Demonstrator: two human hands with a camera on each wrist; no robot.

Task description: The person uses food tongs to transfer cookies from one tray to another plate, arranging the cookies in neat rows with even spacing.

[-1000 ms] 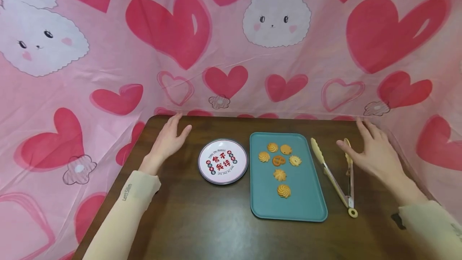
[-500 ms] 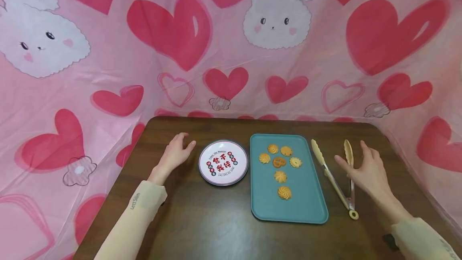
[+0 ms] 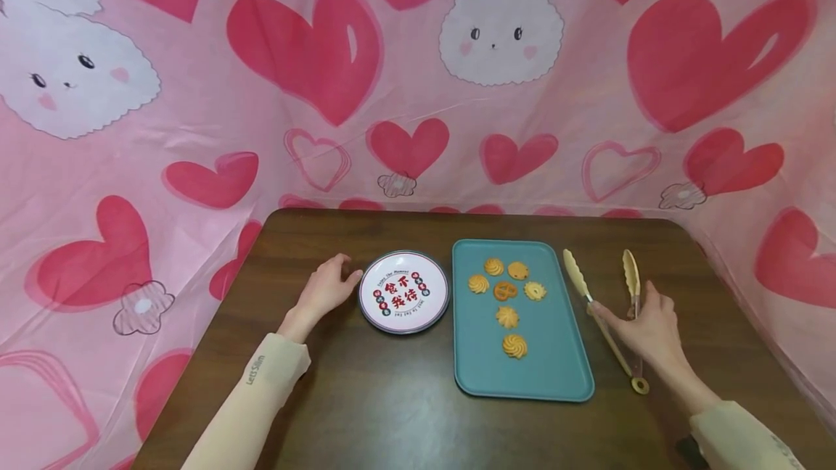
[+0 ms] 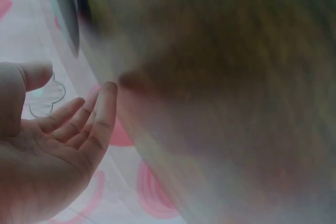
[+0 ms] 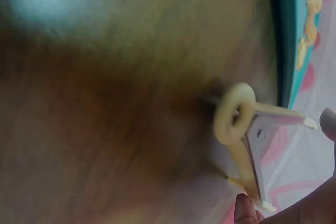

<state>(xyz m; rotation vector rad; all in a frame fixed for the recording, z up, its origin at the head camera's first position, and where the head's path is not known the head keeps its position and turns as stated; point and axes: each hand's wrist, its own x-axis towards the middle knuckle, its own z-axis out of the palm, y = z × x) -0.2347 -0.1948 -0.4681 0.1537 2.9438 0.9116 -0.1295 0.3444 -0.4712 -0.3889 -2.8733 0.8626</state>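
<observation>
Bench [image 3: 366, 397] | left hand [image 3: 326, 286] loose by plate [image 3: 403, 292], left of tray [image 3: 483, 368] | right hand [image 3: 653, 328] unclenched astride tongs [image 3: 612, 341], right of tray | risk: uneven pinch could swing tongs into tray

There are seven biscuits [image 3: 514, 346], one plate [image 3: 405, 292], tray [image 3: 548, 368], tongs [image 3: 611, 340] (and two hands [image 3: 326, 286]).

the plate [image 3: 404, 292] is white and red-lettered, the tongs [image 3: 576, 274] pale yellow and silver, the tray [image 3: 548, 365] teal.
</observation>
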